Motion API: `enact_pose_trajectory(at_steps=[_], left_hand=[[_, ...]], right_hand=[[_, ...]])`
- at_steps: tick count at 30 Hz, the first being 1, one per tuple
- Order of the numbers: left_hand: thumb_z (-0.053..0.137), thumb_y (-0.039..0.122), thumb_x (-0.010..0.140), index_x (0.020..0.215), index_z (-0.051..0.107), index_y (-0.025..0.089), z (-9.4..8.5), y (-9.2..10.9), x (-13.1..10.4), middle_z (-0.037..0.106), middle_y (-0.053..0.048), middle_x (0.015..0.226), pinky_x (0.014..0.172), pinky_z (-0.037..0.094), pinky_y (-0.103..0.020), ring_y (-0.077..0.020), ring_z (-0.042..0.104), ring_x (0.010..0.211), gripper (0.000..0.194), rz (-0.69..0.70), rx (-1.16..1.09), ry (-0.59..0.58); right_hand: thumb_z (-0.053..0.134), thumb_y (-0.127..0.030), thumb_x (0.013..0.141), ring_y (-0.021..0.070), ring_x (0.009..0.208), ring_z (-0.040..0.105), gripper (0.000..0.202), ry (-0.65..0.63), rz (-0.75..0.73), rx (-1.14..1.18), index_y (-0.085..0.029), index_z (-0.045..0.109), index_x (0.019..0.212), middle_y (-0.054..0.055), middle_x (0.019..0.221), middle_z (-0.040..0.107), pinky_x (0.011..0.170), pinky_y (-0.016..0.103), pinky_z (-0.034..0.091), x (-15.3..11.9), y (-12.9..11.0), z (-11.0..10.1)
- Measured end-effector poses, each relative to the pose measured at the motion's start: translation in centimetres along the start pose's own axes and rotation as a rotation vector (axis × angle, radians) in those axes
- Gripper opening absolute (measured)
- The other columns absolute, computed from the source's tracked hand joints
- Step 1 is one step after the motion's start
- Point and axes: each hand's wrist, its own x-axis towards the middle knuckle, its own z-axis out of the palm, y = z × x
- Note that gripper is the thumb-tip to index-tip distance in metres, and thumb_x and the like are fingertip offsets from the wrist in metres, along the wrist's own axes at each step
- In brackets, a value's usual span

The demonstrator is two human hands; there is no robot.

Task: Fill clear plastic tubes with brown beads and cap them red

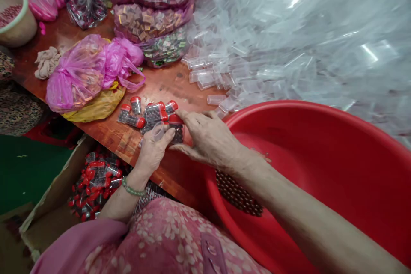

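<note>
My left hand point(152, 147) is closed round a clear plastic tube point(158, 131) whose open end points up. Its thumb reaches to a red-capped tube point(177, 132) filled with dark brown balls. From the right, my right hand point(208, 137) spans that filled tube, fingertips at its red cap and thumb stretched out below. More filled tubes with red caps point(156, 111) lie in a loose group on the wooden table point(173, 81), just beyond my hands. Part of the group is hidden behind my left hand.
A large red basin point(321, 145) holds brown balls point(239, 195) under my right forearm. Clear tubes point(257, 60) are heaped behind it. Pink bags point(77, 72) lie at the left, with bags of wrapped pieces point(147, 21) behind. Below the table edge, a cardboard box point(54, 199) contains capped tubes.
</note>
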Motion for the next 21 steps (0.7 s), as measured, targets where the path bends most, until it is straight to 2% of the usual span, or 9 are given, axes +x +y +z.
enact_pose_trajectory(at_steps=[2, 4, 6, 8, 10, 12, 17, 19, 21], left_hand=[[0.07, 0.042, 0.082, 0.087, 0.069, 0.015, -1.6, -0.1, 1.0, 0.067, -0.001, 0.08, 0.078, 0.047, -0.026, -0.013, 0.06, 0.076, 0.028, 0.104, 0.238, 0.088], [0.065, 0.04, 0.085, 0.091, 0.069, 0.014, -3.3, 0.0, 2.3, 0.067, -0.002, 0.08, 0.08, 0.048, -0.029, -0.0152, 0.06, 0.076, 0.027, 0.202, 0.526, 0.172], [0.062, 0.037, 0.087, 0.095, 0.07, 0.013, -4.4, 0.2, 3.4, 0.07, -0.007, 0.087, 0.086, 0.048, -0.034, -0.0193, 0.063, 0.083, 0.026, 0.309, 0.765, 0.217], [0.06, 0.035, 0.089, 0.102, 0.07, 0.013, -4.4, 0.5, 3.9, 0.071, -0.013, 0.105, 0.099, 0.046, -0.041, -0.0242, 0.063, 0.101, 0.028, 0.464, 0.901, 0.265], [0.058, 0.033, 0.091, 0.11, 0.068, 0.012, -3.2, 0.8, 3.7, 0.068, -0.015, 0.118, 0.107, 0.042, -0.044, -0.026, 0.06, 0.114, 0.03, 0.605, 0.917, 0.264], [0.057, 0.032, 0.092, 0.114, 0.066, 0.013, -1.2, 1.2, 2.7, 0.067, -0.015, 0.122, 0.108, 0.044, -0.043, -0.025, 0.061, 0.118, 0.031, 0.664, 0.856, 0.176], [0.05, 0.031, 0.098, 0.136, 0.051, 0.017, 4.1, 1.9, -0.7, 0.07, -0.013, 0.122, 0.098, 0.053, -0.035, -0.021, 0.068, 0.11, 0.041, 0.554, 0.642, -0.091], [0.051, 0.031, 0.097, 0.144, 0.042, 0.018, 5.7, 1.9, -1.7, 0.069, -0.014, 0.124, 0.097, 0.055, -0.033, -0.0213, 0.069, 0.11, 0.049, 0.531, 0.605, -0.173], [0.051, 0.032, 0.097, 0.15, 0.033, 0.02, 6.7, 1.7, -2.3, 0.068, -0.014, 0.127, 0.098, 0.055, -0.033, -0.0218, 0.068, 0.113, 0.057, 0.565, 0.608, -0.242]], right_hand=[[0.065, -0.045, 0.086, 0.0358, 0.109, 0.066, 0.082, -0.016, 0.017, 0.008, -0.004, 0.031, 0.148, 0.026, 0.123, 0.066, 0.085, 0.048, 0.051, -0.3, 0.0, -0.7], [0.063, -0.044, 0.088, 0.0352, 0.116, 0.063, 0.081, 0.036, 0.027, 0.035, -0.006, 0.028, 0.151, 0.026, 0.131, 0.062, 0.087, 0.047, 0.054, -1.2, 0.2, -1.9], [0.061, -0.043, 0.091, 0.0334, 0.114, 0.065, 0.066, 0.081, 0.062, 0.053, -0.011, 0.041, 0.145, 0.022, 0.131, 0.062, 0.087, 0.046, 0.057, -2.5, 0.5, -3.1], [0.058, -0.04, 0.093, 0.0309, 0.102, 0.069, 0.047, 0.092, 0.123, 0.069, -0.014, 0.055, 0.132, 0.019, 0.124, 0.066, 0.081, 0.045, 0.059, -4.0, 0.6, -4.1], [0.056, -0.037, 0.095, 0.0278, 0.093, 0.07, 0.036, 0.103, 0.18, 0.123, -0.017, 0.061, 0.124, 0.016, 0.117, 0.069, 0.078, 0.043, 0.06, -5.0, 0.4, -4.9], [0.057, -0.036, 0.095, 0.0242, 0.09, 0.071, 0.035, 0.132, 0.195, 0.225, -0.019, 0.061, 0.125, 0.013, 0.112, 0.07, 0.077, 0.04, 0.06, -5.5, -0.1, -5.6], [0.071, -0.034, 0.087, 0.0153, 0.081, 0.069, 0.037, 0.221, 0.207, 0.577, -0.02, 0.062, 0.119, 0.005, 0.099, 0.073, 0.075, 0.028, 0.058, -5.5, -1.4, -6.1], [0.073, -0.033, 0.084, 0.016, 0.086, 0.07, 0.036, 0.282, 0.259, 0.703, -0.02, 0.063, 0.116, 0.006, 0.103, 0.073, 0.077, 0.029, 0.057, -5.8, -1.7, -5.7], [0.074, -0.034, 0.083, 0.0177, 0.093, 0.07, 0.033, 0.369, 0.293, 0.795, -0.02, 0.064, 0.111, 0.007, 0.107, 0.073, 0.082, 0.031, 0.057, -6.4, -1.9, -5.2]])
